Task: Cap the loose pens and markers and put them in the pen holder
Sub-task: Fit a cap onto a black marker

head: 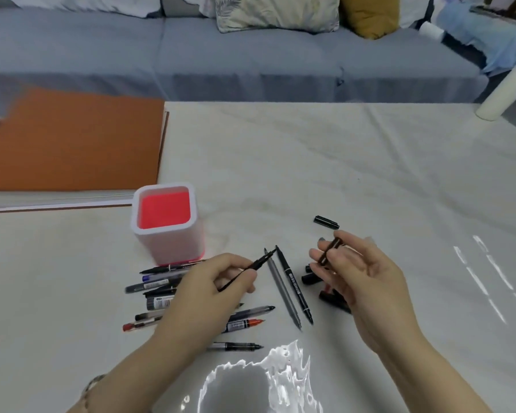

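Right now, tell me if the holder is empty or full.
Empty. The holder shows only a bare red inside; pens lie beside it.

We count one pen holder [169, 239]. Two hands: left hand [209, 290], right hand [361, 281]. Pens: held pen [256, 265], grey pen [282, 289], black pen [294, 284], pile [158, 302] of at least seven, partly hidden. Caps: held cap [329, 251], lone cap [326, 222], more half-hidden under right hand.

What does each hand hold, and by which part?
The left hand grips a black pen by its rear half, tip free. The right hand pinches a dark cap across its middle.
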`<state>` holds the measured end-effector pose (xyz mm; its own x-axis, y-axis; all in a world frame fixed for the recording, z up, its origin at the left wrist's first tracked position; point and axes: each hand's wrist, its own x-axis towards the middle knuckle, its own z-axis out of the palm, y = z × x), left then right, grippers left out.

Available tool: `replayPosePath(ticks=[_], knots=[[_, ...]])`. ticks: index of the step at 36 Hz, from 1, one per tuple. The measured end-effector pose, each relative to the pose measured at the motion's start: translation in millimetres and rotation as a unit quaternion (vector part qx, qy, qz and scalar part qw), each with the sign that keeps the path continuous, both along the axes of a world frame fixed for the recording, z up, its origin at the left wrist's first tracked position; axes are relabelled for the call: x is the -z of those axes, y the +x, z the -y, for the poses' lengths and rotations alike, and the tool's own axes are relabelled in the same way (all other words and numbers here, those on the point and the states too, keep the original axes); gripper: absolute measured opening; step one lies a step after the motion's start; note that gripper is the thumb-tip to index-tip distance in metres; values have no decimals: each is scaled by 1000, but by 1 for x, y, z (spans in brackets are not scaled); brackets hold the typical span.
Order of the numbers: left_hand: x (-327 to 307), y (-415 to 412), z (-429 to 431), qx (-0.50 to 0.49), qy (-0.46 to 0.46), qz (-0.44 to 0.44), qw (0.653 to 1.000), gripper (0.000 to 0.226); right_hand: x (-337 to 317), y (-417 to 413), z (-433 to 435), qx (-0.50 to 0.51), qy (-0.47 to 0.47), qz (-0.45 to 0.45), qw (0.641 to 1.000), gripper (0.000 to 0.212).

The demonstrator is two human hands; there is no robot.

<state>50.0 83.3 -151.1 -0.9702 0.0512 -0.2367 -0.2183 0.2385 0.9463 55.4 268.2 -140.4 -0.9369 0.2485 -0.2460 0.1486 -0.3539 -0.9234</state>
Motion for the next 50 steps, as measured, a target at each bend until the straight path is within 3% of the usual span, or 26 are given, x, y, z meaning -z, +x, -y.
replayPosePath(ticks=[8,25,33,37,40,42,44,45,47,50], knots=[[2,7,5,-2,13,1,1000,33,-1,6,41,76,25,-20,997,15],[1,11,9,41,-9,-32,999,21,-3,7,58,32,21,-29,999,14],[-1,14,10,91,-100,-141,981,10,-2,18,59,7,26,-24,999,20],[-2,17,8,106,-132,-186,968,14,2,24,54,9,20,-42,999,11],[-6,18,4,112,-104,-137,979,13,7,28,50,6,31,-63,997,13],[-12,14,5,119,-11,-20,993,20,8,30,46,-11,22,-89,996,7],[-18,10,10,168,81,106,977,33,5,30,42,-70,21,-102,992,24],[-20,8,13,192,100,142,966,37,4,29,38,-101,34,-95,990,27],[-20,4,18,204,69,149,965,33,0,21,32,-160,117,-62,978,12],[-13,1,20,206,-86,56,973,14,-2,6,29,-256,331,-45,907,26]])
